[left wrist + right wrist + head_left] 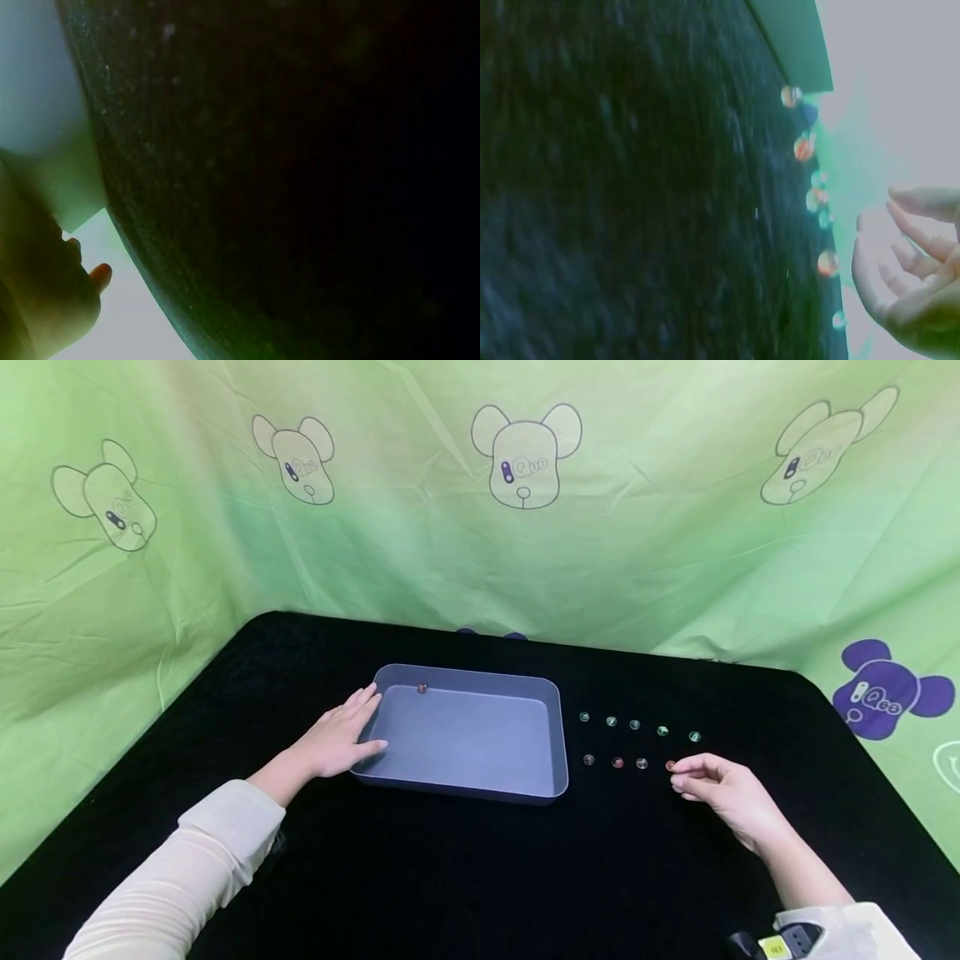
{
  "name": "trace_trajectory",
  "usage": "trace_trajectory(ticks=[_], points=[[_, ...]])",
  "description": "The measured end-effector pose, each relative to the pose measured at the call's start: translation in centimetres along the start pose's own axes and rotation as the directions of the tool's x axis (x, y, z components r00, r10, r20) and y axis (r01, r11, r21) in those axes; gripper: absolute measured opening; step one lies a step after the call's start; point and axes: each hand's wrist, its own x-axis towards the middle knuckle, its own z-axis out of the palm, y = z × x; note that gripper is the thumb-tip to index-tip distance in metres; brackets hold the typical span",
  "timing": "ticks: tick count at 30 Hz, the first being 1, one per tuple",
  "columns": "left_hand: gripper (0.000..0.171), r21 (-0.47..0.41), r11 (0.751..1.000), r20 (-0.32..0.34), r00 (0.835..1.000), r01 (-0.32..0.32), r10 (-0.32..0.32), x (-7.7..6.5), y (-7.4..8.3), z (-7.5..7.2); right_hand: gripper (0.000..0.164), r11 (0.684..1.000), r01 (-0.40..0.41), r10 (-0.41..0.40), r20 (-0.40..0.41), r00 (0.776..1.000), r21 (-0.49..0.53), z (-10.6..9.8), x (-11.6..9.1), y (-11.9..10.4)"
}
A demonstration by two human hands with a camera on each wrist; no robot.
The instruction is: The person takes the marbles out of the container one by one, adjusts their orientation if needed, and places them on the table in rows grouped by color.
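Observation:
My left hand (339, 737) rests on the left side of a grey rectangular tray (465, 792), fingers straight and thumb over the rim. Inside the tray, near its back left corner, lies one small brownish marble (422, 687). To the right of the tray, several glass marbles sit in two rows on the black cloth. My right hand (720, 789) is at the right end of the front row, its fingertips close to a red marble (671, 766). In the right wrist view, a gap shows between thumb and fingers, with nothing held; that marble (827, 262) lies just beyond the fingers.
The back row holds several greenish marbles, one a green-and-white marble (662, 731). Another red marble (617, 762) is in the front row. A black cloth (480, 877) covers the table. Green printed fabric (420, 552) hangs behind it.

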Motion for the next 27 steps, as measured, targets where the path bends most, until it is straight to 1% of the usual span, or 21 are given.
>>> trace_trajectory(ticks=[3,6,11,18,22,27], points=[[0.072,0.001,1.000,-0.003,1.000,-0.003,0.003,0.0,0.0,0.1,0.009,1.000,-0.004,0.004,0.012,1.000,0.018,0.9,-0.1,-0.3],[0.072,0.003,1.000,-0.002,1.000,-0.001,0.001,0.0,-0.1,0.2,0.014,1.000,-0.008,0.008,0.029,1.000,0.006,1.9,-0.1,-0.9],[0.072,0.006,1.000,-0.008,1.000,-0.010,0.010,0.0,-0.1,0.2,0.018,1.000,0.000,-0.001,0.056,0.998,0.019,3.4,-0.1,-1.6],[0.072,-0.003,1.000,-0.001,1.000,-0.006,0.006,-0.1,0.0,0.1,0.027,1.000,0.006,-0.007,0.090,0.996,0.009,5.1,0.0,-2.2],[0.071,-0.010,1.000,-0.002,1.000,-0.004,0.004,-0.1,0.0,0.0,0.029,1.000,0.027,-0.028,0.112,0.993,0.010,5.9,0.1,-2.6],[0.072,-0.004,1.000,-0.003,1.000,0.001,-0.001,-0.1,0.1,0.0,0.027,1.000,0.029,-0.030,0.125,0.992,0.012,6.7,0.5,-3.2]])
